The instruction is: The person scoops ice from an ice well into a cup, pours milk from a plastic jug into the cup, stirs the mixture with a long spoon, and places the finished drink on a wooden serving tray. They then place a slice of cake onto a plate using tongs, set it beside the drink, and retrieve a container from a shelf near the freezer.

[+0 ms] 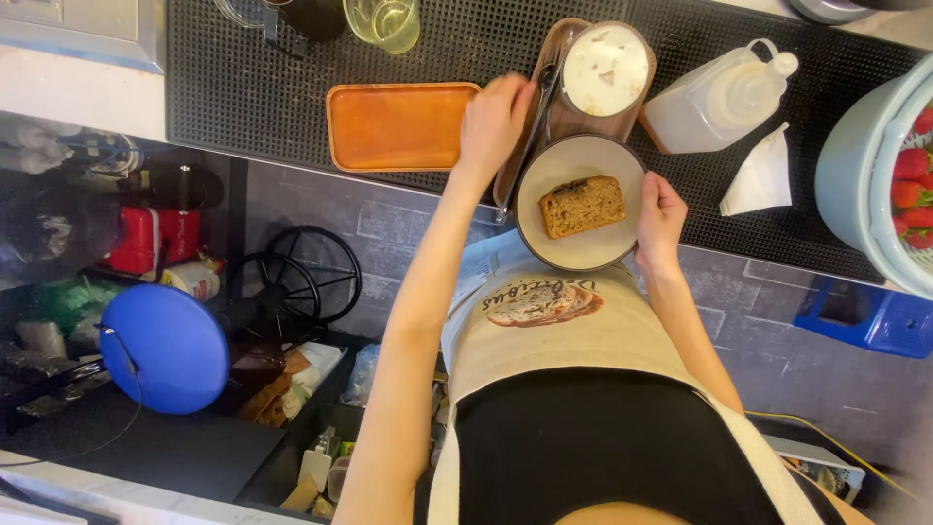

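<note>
A round pale plate (583,248) with a slice of brown cake (581,205) sits at the counter's near edge. My right hand (660,223) grips the plate's right rim. Just behind the plate stands a long wooden tray (567,119) carrying a cup of frothy drink (605,69). My left hand (494,122) curls its fingers over the tray's left edge, where a metal utensil (534,126) lies along it. Whether the fingers also pinch the utensil is unclear.
An orange rectangular tray (394,126) lies left of my left hand on the black mesh mat (243,87). A clear squeeze bottle (714,102) and a folded white napkin (763,175) lie to the right. A pale bowl of strawberries (860,165) is far right, and glassware (384,21) stands at the back.
</note>
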